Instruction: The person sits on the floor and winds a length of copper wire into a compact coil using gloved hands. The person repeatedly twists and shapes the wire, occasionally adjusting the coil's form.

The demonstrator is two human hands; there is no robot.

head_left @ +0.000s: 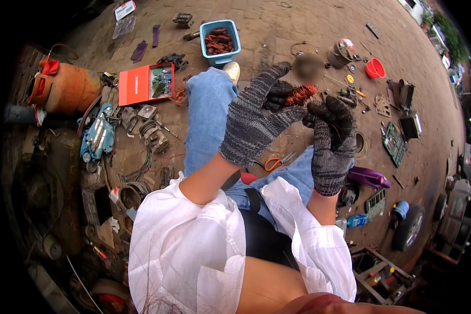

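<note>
Okay — left grip (257, 116) clamped on the copper wire bundle (301, 95), which sits at its fingertips; right grip (334, 137) curled just beside, can't tell if pinching. Probably light, springy, snaggy — best held round the wound middle.

Soft, even daylight fills the view, fisheye edges curving into black.

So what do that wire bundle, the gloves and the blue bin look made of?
Wire bundle: probably copper, slightly glossy, judging by its reddish-orange strands; possibly enamelled. Gloves: seemingly matte knitted fabric, showing flecked grey texture. Blue bin: likely smooth plastic, from its even colour.
</note>
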